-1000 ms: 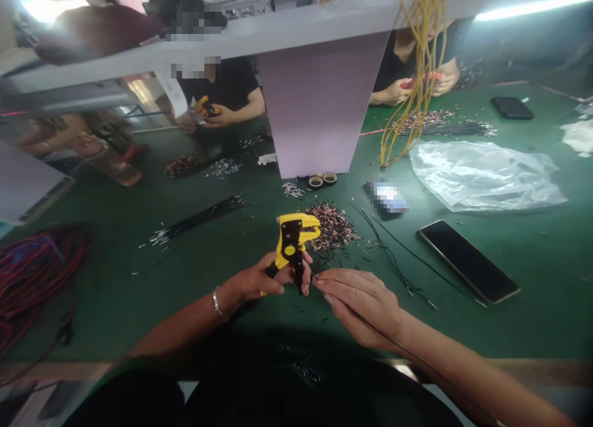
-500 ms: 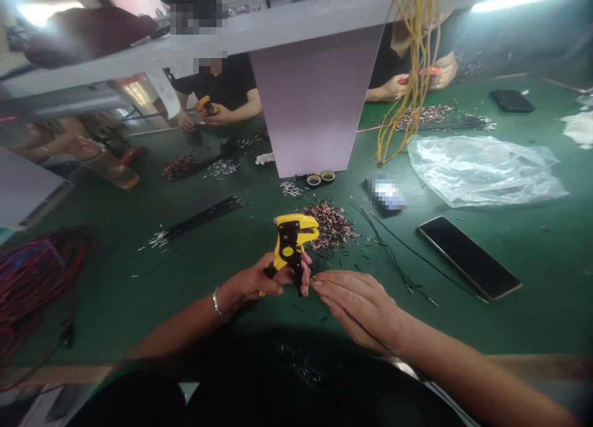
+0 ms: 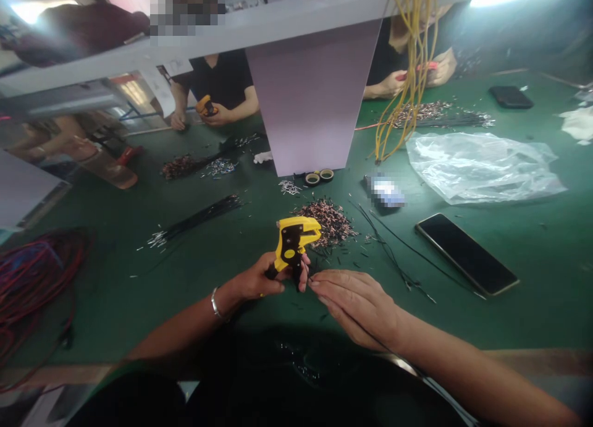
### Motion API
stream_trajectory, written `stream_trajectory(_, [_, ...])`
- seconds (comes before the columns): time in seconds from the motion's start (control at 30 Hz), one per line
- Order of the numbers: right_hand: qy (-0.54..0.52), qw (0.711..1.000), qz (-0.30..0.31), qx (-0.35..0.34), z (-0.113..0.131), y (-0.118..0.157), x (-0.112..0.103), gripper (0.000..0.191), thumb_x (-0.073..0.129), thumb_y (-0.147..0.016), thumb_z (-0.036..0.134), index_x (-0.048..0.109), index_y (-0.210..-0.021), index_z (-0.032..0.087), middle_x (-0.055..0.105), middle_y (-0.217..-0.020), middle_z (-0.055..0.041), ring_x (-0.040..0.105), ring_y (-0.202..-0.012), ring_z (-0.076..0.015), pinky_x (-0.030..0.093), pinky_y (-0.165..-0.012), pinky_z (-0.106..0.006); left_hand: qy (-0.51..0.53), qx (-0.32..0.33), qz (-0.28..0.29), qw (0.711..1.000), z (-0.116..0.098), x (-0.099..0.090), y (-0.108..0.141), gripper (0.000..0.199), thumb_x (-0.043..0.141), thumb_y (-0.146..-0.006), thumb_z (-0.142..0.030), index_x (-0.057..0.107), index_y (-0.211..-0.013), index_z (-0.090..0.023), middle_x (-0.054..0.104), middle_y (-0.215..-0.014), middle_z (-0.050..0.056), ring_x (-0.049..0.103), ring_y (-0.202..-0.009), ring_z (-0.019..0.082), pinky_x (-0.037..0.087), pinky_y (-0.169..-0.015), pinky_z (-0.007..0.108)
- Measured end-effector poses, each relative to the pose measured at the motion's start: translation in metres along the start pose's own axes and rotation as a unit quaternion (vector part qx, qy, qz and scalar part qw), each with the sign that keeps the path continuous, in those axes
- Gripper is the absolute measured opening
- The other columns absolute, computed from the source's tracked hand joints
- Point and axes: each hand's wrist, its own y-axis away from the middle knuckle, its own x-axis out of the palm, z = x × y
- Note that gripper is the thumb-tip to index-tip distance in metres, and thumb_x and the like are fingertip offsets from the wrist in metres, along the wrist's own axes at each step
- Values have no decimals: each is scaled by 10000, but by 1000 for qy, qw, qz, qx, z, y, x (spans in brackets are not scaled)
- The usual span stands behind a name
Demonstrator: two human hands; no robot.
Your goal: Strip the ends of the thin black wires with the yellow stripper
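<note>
My left hand (image 3: 266,277) is wrapped round the handles of a yellow and black wire stripper (image 3: 291,245), whose jaws point right. Close beside it, my right hand (image 3: 356,300) pinches a thin black wire (image 3: 368,333) near its end; the wire runs back under the palm and along the forearm. The fingertips of both hands are nearly together, just below the tool. Behind the jaws lies a pile of small copper and black scraps (image 3: 331,222). Whether the wire end touches the tool is too small to tell.
Black wires (image 3: 199,218) lie left, loose wires (image 3: 393,257) right, beside a phone (image 3: 467,254). Further back are tape rolls (image 3: 312,179), a clear plastic bag (image 3: 482,167) and hanging yellow wires (image 3: 410,62). Red cable coils (image 3: 37,285) lie far left. Other people work across the table.
The stripper has tilted slightly and its handles look closer together. My right hand has hardly moved. Across the table, a person's hand has shifted a little left and the view has moved slightly.
</note>
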Motion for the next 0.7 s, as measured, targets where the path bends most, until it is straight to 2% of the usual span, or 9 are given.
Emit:
stream_trajectory(0.13, [10,1000,-2,-5,0,1,1,286,543,-890,47,650,-1153,86,779,-957,-146,749,-924,-219,647,-804,-342,-61,17,9,998,-3,0,-2,424,655,-733,-117,629,-1155,-153,656,-974,113,617,-852,223,482,-787,365])
stream_trajectory(0.27, [9,1000,-11,-3,0,0,3,263,548,-888,41,650,-1127,82,778,-955,-146,749,-918,-212,645,-809,-329,-68,35,18,997,-9,3,-5,367,670,-755,-151,640,-1121,-162,656,-880,82,623,-802,216,501,-778,382])
stream_trajectory(0.7, [5,999,-34,28,-2,2,6,263,529,-924,71,645,-1150,143,786,-989,-92,749,-923,-175,622,-824,-282,-70,7,-48,996,-4,9,-2,261,714,-834,-258,617,-1034,-120,643,-799,46,622,-669,139,527,-713,310])
